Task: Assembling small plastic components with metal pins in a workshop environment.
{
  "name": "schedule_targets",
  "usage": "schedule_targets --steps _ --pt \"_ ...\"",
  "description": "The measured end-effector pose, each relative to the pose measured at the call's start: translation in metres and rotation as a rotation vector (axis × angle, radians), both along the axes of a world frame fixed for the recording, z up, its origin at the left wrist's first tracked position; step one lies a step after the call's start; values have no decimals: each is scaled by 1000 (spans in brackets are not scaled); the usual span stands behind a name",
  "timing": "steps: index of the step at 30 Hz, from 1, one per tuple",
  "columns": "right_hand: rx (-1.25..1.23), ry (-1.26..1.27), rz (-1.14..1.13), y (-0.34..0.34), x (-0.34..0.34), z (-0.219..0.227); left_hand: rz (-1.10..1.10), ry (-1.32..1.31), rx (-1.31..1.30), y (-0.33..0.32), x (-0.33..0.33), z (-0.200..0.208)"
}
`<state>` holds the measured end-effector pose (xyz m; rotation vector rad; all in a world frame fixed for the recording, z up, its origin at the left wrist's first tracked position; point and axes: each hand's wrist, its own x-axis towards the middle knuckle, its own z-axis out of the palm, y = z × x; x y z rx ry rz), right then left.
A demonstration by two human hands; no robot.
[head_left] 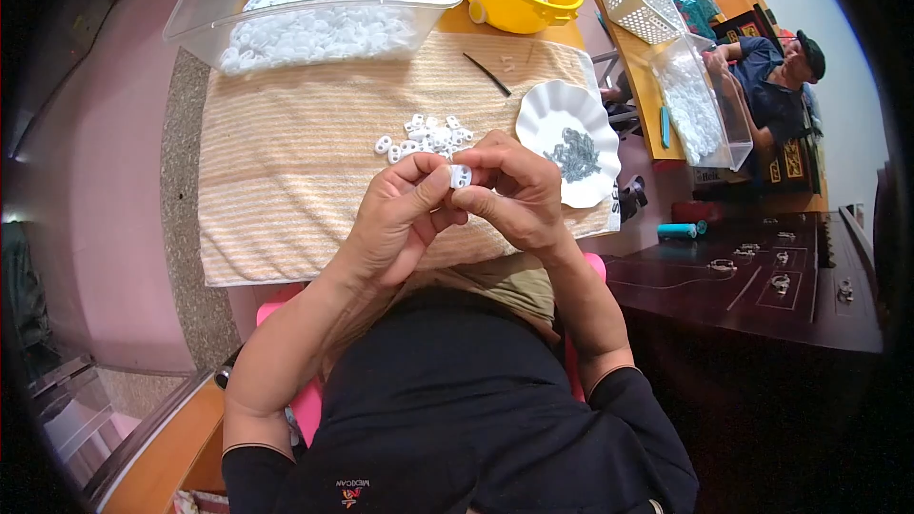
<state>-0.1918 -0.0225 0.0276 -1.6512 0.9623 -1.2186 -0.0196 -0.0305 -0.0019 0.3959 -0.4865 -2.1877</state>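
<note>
Pinching 1 small white piece [461, 177] between fingertips, the left hand [405, 205] and right hand [519, 192] met above the striped towel [286, 162], just nearer than the white pile [433, 138]. Dark bits [574, 154] lay on the scalloped plate [552, 105], rightward.

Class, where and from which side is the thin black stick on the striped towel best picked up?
The thin black stick is probably best pinched around its middle, from above, across its narrow width: it lies slanting on the striped towel, slim, with both long sides unobstructed.
</note>
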Motion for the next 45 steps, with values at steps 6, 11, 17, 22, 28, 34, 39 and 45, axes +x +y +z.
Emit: schedule_targets --steps 6,11,17,22,28,34,39,45 --pt "-10 -2 -27 0 0 -2 3 -6 40 -1 1 3" --pt "-31 7 -32 0 0 -2 -3 -4 58 -2 2 5" --pt "-81 97 -24 0 -2 4 -2 9 3 0 1 -2" --pt "-147 212 -5 0 -2 9 12 -28 -33 3 1 -2" --pt "-163 229 -9 -2 -3 11 22 -31 -32 2 -1 1" --pt "-103 159 -28 -1 -3 2 -1 -30 -4 0 -1 1" --pt "-90 109 -27 -1 -2 -1 -1 -25 16 0 0 1" --pt "-94 107 -23 -2 -2 -7 20 -38 46 0 1 5"
